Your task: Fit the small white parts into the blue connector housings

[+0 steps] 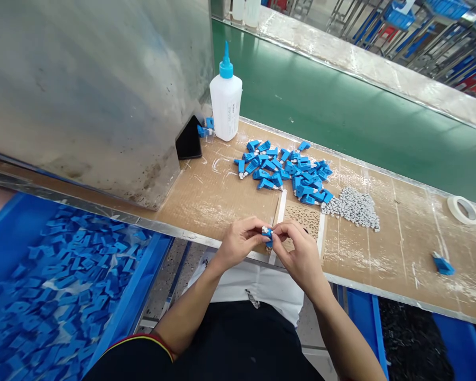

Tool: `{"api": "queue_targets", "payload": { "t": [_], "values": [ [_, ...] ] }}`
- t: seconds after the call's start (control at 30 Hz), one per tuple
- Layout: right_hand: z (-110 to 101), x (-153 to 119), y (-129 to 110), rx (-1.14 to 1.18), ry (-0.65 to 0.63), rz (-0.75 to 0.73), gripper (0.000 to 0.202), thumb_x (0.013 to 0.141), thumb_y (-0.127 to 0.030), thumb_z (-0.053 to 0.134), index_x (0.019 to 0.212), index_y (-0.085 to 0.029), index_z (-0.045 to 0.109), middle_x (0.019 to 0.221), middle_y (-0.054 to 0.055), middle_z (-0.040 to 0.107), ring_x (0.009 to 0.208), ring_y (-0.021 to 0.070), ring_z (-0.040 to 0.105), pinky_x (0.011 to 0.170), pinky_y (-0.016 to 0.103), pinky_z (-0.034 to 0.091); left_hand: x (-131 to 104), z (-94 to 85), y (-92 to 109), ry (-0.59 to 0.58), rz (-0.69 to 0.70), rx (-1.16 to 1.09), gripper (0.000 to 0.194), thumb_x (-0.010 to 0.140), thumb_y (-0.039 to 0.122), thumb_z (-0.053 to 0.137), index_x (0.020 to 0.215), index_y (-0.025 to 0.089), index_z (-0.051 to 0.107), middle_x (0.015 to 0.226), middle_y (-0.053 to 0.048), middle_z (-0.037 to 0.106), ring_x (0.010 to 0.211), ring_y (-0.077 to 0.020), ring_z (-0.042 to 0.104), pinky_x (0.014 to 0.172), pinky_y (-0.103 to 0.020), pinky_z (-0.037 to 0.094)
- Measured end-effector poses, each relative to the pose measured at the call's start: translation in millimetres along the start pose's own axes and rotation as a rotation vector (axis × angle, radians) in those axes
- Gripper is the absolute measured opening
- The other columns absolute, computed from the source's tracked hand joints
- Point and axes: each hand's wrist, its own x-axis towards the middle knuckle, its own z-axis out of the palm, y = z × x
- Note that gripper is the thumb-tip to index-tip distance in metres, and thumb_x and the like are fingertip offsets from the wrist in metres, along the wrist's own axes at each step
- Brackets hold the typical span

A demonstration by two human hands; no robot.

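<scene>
Between my two hands, close to the front edge of the bench, is a small blue plastic part (268,237) with a whitish piece at its top. My left hand (241,241) pinches it from the left with thumb and finger. From the right, the fingertips of my right hand (299,250) press on the same part. Just beyond my hands lies a heap of similar blue parts (305,177), several with white bits sticking out. To its right is a pile of small light grey pieces (355,208). A speckled card (301,214) between white strips lies partly under my right hand.
A white squeeze bottle (226,106) with a blue nozzle stands by a metal panel (103,95). A tape roll (463,210) and a single blue part (443,264) lie right. Bins with blue parts (63,286) and black parts (414,338) sit below; a green belt (341,116) runs behind.
</scene>
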Motion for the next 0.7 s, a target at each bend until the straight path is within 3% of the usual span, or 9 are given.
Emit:
{"api": "queue_targets", "payload": {
  "t": [0.17,0.33,0.53,0.7],
  "values": [
    [-4.4,-4.1,-1.8,-0.073,-0.056,0.014,0.015,0.097,-0.019,0.052,0.084,-0.023,0.058,0.085,0.004,0.067,0.076,0.0169,0.063,0.068,0.029,0.050,-1.6,-4.1,-3.7,-0.033,0.104,0.189,0.016,0.086,0.032,0.075,0.092,0.019,0.079,0.082,-0.005,0.072,0.076,-0.0155,0.067,0.069,-0.023,0.052],
    [-1.6,-16.4,8.2,0.146,0.019,0.056,0.004,0.095,-0.022,0.056,0.094,-0.023,0.060,0.090,0.004,0.067,0.073,0.0160,0.063,0.065,0.029,0.053,-1.6,2.5,4.1,-0.019,0.062,0.130,0.023,0.084,0.037,0.075,0.097,0.018,0.080,0.091,-0.009,0.077,0.085,-0.0200,0.073,0.076,-0.027,0.058],
    [9.5,-35.1,12.6,0.146,0.191,0.093,0.011,0.092,-0.021,0.058,0.102,-0.023,0.061,0.098,0.006,0.066,0.072,0.0159,0.063,0.063,0.030,0.055,-11.6,32.8,10.9,0.022,-0.136,0.030,0.047,0.081,0.042,0.076,0.119,0.015,0.074,0.110,-0.012,0.079,0.102,-0.0262,0.075,0.093,-0.036,0.061],
    [7.7,-42.8,6.0,0.033,0.357,0.071,0.012,0.094,-0.018,0.055,0.103,-0.022,0.063,0.093,0.006,0.065,0.075,0.0167,0.062,0.065,0.030,0.055,-14.9,59.5,19.6,0.080,-0.062,0.245,0.038,0.089,0.034,0.065,0.120,0.014,0.071,0.116,-0.012,0.078,0.099,-0.0238,0.077,0.090,-0.032,0.061]
  ]
}}
